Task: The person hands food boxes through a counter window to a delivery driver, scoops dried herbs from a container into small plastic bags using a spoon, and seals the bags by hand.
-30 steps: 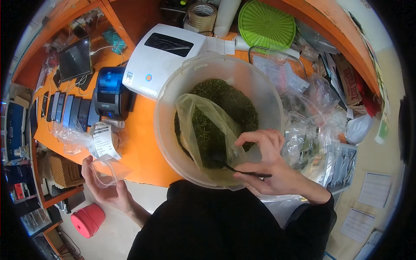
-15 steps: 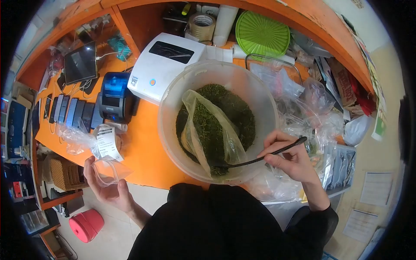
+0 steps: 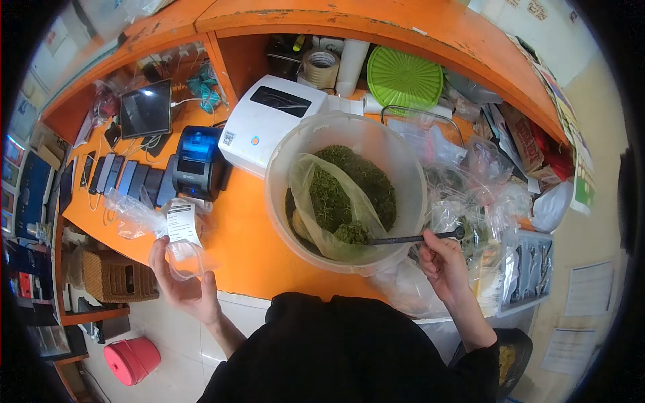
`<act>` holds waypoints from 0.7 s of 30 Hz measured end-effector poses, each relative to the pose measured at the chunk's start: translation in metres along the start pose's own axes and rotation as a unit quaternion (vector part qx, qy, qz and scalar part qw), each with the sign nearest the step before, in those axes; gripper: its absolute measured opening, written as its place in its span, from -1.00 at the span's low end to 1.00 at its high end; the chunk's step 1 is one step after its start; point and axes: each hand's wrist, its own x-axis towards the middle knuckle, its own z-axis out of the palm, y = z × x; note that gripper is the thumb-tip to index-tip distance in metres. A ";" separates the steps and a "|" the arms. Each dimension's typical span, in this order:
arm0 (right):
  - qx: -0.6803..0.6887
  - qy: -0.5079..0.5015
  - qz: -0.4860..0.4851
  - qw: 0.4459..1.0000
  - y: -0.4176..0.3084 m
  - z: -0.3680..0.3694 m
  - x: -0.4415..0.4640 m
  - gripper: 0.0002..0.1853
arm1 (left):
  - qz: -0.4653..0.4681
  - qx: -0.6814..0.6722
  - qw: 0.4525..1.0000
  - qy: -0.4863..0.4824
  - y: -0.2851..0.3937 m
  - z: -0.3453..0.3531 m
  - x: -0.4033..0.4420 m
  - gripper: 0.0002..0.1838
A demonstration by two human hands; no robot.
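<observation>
My right hand (image 3: 445,272) is closed around the handle of a black long-handled spoon (image 3: 403,240). The spoon's bowl carries a heap of chopped dried green herb (image 3: 351,233), above the inside of a large translucent white bucket (image 3: 281,232). More of the herb (image 3: 366,181) fills the bucket's bottom, and a thin clear plastic liner bag (image 3: 306,176) stands up within it. To the left of the bucket, my left hand (image 3: 185,292) holds a small clear plastic bag (image 3: 190,258) with its mouth spread, between thumb and fingers.
A white printer (image 3: 269,117) and a blue-black receipt printer (image 3: 196,161) stand behind and left on the orange desk (image 3: 252,262). A labelled plastic packet (image 3: 180,221) lies near my left hand. Clear bags (image 3: 470,195) pile up at right, by a grey tray (image 3: 531,269).
The spoon has come up out of the herb with a heap on it, its handle now nearly level. My view has shifted slightly. My left hand keeps the small bag open.
</observation>
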 end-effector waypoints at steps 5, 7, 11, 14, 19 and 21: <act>0.005 -0.017 -0.008 1.000 0.005 -0.004 -0.003 -0.71 | -0.010 -0.009 1.000 -0.005 0.000 -0.004 -0.002 -0.25; 0.021 0.011 -0.019 1.000 0.006 0.000 -0.002 -0.71 | -0.008 -0.019 1.000 -0.003 -0.001 -0.006 -0.004 -0.25; 0.009 0.005 0.000 1.000 0.006 0.003 -0.006 -0.71 | -0.014 -0.022 1.000 0.006 -0.002 -0.008 -0.005 -0.24; 0.002 -0.015 -0.010 1.000 0.004 0.001 -0.002 -0.70 | -0.017 -0.022 1.000 0.005 -0.002 -0.008 -0.005 -0.24; 0.012 -0.010 -0.009 1.000 0.003 0.002 0.000 -0.70 | -0.002 -0.011 1.000 -0.009 0.002 -0.006 0.000 -0.25; 0.009 -0.010 -0.014 1.000 0.003 0.002 0.003 -0.71 | 0.007 -0.005 1.000 -0.011 0.003 -0.005 0.001 -0.24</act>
